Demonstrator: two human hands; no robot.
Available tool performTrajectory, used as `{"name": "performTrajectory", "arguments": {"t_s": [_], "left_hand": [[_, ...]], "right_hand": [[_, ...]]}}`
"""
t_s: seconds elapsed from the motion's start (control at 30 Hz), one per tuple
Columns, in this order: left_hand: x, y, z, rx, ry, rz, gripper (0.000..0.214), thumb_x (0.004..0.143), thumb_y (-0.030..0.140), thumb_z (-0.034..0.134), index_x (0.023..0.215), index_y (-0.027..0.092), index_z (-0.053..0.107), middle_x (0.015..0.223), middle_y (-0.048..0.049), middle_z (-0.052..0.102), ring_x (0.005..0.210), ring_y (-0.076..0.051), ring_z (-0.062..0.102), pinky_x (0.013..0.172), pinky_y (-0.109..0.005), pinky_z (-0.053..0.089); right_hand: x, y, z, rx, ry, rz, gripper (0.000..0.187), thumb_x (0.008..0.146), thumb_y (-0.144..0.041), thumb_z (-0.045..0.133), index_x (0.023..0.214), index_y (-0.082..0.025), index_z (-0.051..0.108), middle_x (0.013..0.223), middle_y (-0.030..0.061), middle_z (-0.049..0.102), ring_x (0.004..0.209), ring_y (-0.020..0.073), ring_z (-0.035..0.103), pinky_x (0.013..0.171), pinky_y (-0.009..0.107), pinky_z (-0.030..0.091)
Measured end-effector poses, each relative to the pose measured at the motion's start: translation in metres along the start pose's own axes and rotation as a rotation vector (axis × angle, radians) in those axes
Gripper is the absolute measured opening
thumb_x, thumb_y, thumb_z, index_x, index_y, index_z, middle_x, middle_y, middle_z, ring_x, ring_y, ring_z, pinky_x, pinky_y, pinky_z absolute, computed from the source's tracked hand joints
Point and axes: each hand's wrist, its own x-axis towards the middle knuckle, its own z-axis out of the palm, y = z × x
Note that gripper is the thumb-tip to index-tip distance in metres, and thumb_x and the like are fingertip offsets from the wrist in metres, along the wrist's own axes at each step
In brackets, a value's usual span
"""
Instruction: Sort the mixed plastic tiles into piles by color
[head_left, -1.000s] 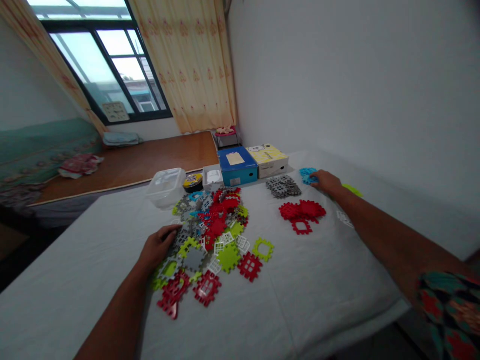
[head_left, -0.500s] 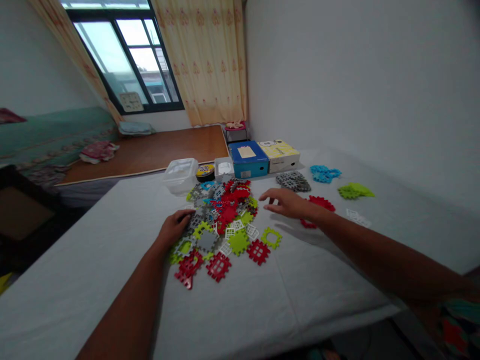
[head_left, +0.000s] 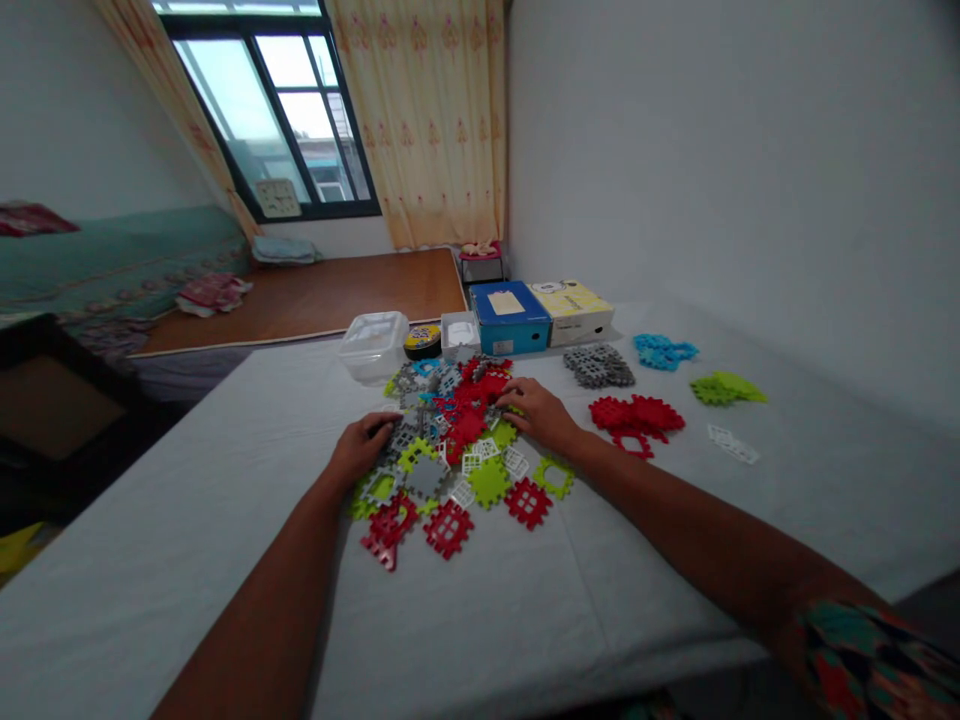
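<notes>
A mixed pile of toothed plastic tiles [head_left: 450,440] in red, green, grey, white and blue lies on the white sheet [head_left: 525,620]. My left hand [head_left: 364,445] rests on the pile's left edge, fingers curled over grey tiles. On the pile's right side lies my right hand [head_left: 536,412], its fingers bent down onto red and green pieces. Whether either hand grips a tile is hidden. To the right sit sorted heaps: grey tiles [head_left: 598,366], blue tiles [head_left: 664,351], green tiles [head_left: 724,388], red tiles [head_left: 636,415] and a few white tiles [head_left: 733,444].
At the sheet's far edge stand a clear plastic tub [head_left: 373,345], a round yellow-and-black tin [head_left: 422,342], a small white box [head_left: 459,334], a blue box [head_left: 508,315] and a yellow-and-white box [head_left: 574,311]. A white wall runs along the right side.
My right hand left the blue heap at the far right, swept left across the sheet and came down on the mixed pile. My left hand stayed on the pile's left edge.
</notes>
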Motion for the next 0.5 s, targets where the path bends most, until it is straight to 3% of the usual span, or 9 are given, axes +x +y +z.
{"name": "performTrajectory", "arguments": {"t_s": [0.2,0.3,0.4,0.5], "left_hand": [[0.0,0.0,-0.001,0.018,0.001,-0.018,0.051,0.074,0.056,0.054,0.104,0.019,0.073,0.106,-0.0079,0.075,0.099,-0.027,0.068,0.093,-0.038,0.051],[-0.001,0.002,-0.003,0.037,0.003,-0.008,0.051,0.074,0.056,0.053,0.103,0.019,0.074,0.107,-0.0081,0.074,0.1,-0.027,0.067,0.094,-0.038,0.051],[-0.001,0.003,-0.004,0.038,0.006,-0.012,0.052,0.073,0.056,0.053,0.103,0.019,0.074,0.108,-0.0077,0.074,0.102,-0.027,0.067,0.095,-0.037,0.05],[-0.001,0.003,-0.004,0.025,0.002,-0.016,0.053,0.072,0.057,0.052,0.103,0.019,0.073,0.109,-0.0078,0.074,0.103,-0.027,0.067,0.096,-0.038,0.05]], "right_hand": [[-0.006,-0.006,-0.017,0.156,0.11,-0.028,0.016,0.09,-0.028,0.061,0.101,-0.024,0.071,0.107,0.0086,0.065,0.104,0.0214,0.058,0.092,0.038,0.047],[-0.009,0.004,-0.022,0.307,0.059,0.06,0.017,0.089,-0.032,0.061,0.101,-0.024,0.071,0.099,0.0053,0.07,0.091,0.0185,0.064,0.082,0.033,0.05],[-0.009,0.03,-0.031,0.391,0.096,0.252,0.026,0.085,-0.037,0.064,0.106,-0.022,0.067,0.089,0.0033,0.072,0.077,0.0167,0.067,0.073,0.03,0.052],[-0.012,0.076,-0.053,0.322,0.304,0.445,0.03,0.08,-0.041,0.064,0.101,-0.019,0.064,0.084,0.0045,0.071,0.075,0.0183,0.067,0.073,0.032,0.052]]}}
